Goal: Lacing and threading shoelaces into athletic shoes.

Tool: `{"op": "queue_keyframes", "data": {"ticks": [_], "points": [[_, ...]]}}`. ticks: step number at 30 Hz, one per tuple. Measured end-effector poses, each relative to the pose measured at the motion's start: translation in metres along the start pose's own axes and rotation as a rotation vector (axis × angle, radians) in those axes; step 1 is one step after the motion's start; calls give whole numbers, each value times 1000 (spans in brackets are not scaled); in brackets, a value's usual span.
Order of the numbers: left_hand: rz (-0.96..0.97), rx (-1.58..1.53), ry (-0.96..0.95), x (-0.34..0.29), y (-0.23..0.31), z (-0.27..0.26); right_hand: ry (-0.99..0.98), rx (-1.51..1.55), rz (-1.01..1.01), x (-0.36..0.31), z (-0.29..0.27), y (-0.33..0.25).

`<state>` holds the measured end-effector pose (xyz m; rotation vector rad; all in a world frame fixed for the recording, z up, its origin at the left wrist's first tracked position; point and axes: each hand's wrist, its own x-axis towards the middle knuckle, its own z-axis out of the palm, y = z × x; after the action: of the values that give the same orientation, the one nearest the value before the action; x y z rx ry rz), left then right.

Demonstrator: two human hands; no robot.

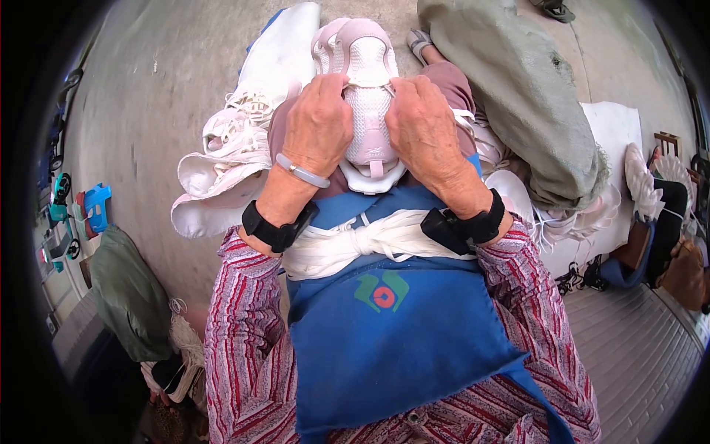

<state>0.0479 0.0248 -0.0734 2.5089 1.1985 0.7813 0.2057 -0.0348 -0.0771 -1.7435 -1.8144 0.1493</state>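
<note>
A white and pale pink shoe upper (367, 111) lies across my lap with its heel tab toward me. My left hand (323, 117) is closed in a pinch at its left edge, on a white shoelace. Opposite it, my right hand (425, 122) pinches the lace at the right edge. The lace (367, 83) crosses the upper between my fingers; fingertips are partly hidden. Around my waist a bundle of white laces (347, 248) is knotted over a blue apron (392, 333).
To the left, a stack of pink and white uppers (222, 174) rests by a white sheet (285, 55). A grey-green cloth (525, 96) drapes at the right, near more uppers (592, 214). A blue stool (97, 205) stands far left. Another person sits at the right edge.
</note>
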Motion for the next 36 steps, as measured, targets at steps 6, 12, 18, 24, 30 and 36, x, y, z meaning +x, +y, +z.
{"op": "queue_keyframes", "data": {"ticks": [6, 12, 18, 24, 30, 36], "points": [[-109, -58, -5, 1, 5, -3, -31, 185, -51, 0, -3, 9], [-91, -21, 4, 7, 1, -1, 48, 286, -30, 4, -5, 8], [-132, -110, 26, 0, 6, -1, -80, 237, -67, 4, -13, 9], [-180, -143, 38, 2, 28, 0, 57, 225, -36, -1, -5, 6], [-169, -89, 53, 6, 37, 5, -64, -40, 53, 4, 0, -6], [-221, -36, 33, 8, 36, 15, -65, 176, -78, 7, 0, 20]]}}
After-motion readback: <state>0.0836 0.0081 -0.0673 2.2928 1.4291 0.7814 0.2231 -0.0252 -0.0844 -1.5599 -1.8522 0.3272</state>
